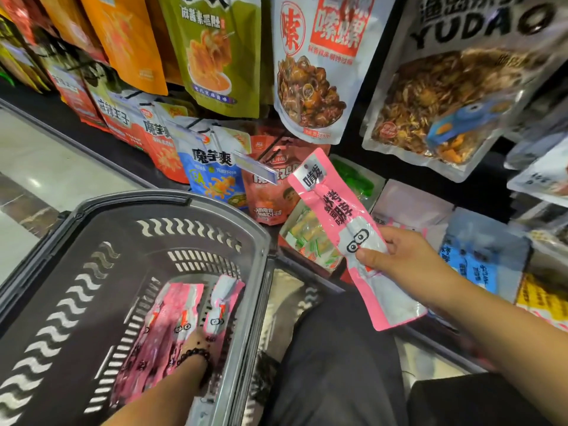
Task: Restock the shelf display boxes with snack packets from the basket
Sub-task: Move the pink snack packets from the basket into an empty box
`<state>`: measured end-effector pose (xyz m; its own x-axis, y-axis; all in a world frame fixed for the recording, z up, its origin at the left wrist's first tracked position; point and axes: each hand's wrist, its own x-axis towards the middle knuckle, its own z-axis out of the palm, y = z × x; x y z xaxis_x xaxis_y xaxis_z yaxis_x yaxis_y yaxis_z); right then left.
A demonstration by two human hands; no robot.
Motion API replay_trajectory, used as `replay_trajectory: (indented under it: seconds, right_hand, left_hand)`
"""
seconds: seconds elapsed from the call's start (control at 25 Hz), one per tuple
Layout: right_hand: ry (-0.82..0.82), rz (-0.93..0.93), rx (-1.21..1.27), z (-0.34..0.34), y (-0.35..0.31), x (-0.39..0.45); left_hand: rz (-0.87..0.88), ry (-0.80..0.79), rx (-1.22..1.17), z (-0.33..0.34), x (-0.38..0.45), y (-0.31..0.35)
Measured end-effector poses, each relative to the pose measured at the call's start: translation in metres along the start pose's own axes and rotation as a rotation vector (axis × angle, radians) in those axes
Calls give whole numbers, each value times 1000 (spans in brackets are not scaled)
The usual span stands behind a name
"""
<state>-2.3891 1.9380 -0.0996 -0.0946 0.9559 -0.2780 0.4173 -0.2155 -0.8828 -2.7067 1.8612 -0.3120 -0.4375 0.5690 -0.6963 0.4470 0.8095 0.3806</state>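
Note:
My right hand (402, 259) pinches a long pink and silver snack packet (338, 219) near its middle and holds it up over the low display boxes. A pale pink display box (408, 204) sits just behind the hand. My left hand (196, 342), a dark bead bracelet at its wrist, reaches into the grey basket (172, 204) and lies among several matching pink packets (172, 315) on the bottom; its fingers are hidden under them.
A box of green and orange packets (310, 241) and a box with green ones (356, 179) stand left of the pink box, a blue-labelled box (479, 250) to its right. Large snack bags (310, 72) hang above. My dark-trousered knee (335, 358) is beside the basket.

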Motion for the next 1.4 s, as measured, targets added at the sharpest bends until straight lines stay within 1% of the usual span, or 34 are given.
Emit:
replay_trajectory:
  seconds: [0.04,0.08,0.12,0.16,0.24,0.28,0.32,0.4,0.48,0.56,0.6,0.68,0.8,0.88,0.96,1.0,1.04,1.12,1.2,1.28,1.32,1.4]
  right_hand:
    - [-8,7,12,-1,1,1]
    - [-8,20,32,-2,5,3]
    - [7,48,67,-3,10,4]
    - [33,89,113,-5,18,7]
    - [89,187,189,-4,38,11]
    - [123,231,201,-6,47,13]
    - [149,261,200,-10,56,15]
    - [184,293,175,-25,69,20]
    - [218,310,136,-46,76,30]
    - [293,317,126,-63,86,46]
    - [335,320,148,-71,91,55]
    - [382,343,200,-82,106,68]
    - [413,394,240,-92,128,81]
    - [429,441,247,-96,139,86]
    - [439,490,269,-96,150,91]
    - [430,502,290,-95,156,94]
    - [414,506,308,-94,161,98]
    - [379,543,273,-90,170,110]
    - [364,572,194,-90,178,122]
    - [343,605,114,-86,182,134]
    - [330,616,91,-84,186,140]
    - [269,624,126,-78,193,147]
  left_hand:
    - [46,-33,48,-16,-5,-1]
    - [46,-1,79,-27,3,3]
    - [76,9,61,-44,6,2]
    - [113,11,-20,-60,7,5]
    - [115,-70,-221,-103,-8,18]
    - [119,-143,-304,-120,-20,26]
    - [156,-209,-345,-133,-24,29]
    - [243,-259,-332,-156,-41,43]
    - [326,-220,-306,-165,-65,62]
    - [414,-119,-255,-164,-97,85]
    - [463,-97,-257,-159,-113,97]
    - [535,-114,-348,-140,-133,123]
    - [651,-82,-303,-103,-149,157]
    - [715,-71,-339,-80,-159,178]
    - [809,-154,-372,-49,-160,201]
    - [838,-233,-352,-29,-161,216]
    - [834,-332,-346,-8,-157,232]
    - [749,-526,-449,40,-141,260]
    - [632,-616,-625,83,-116,276]
    - [494,-626,-711,115,-97,278]
    - [446,-604,-727,129,-85,274]
    - [399,-552,-732,148,-71,269]
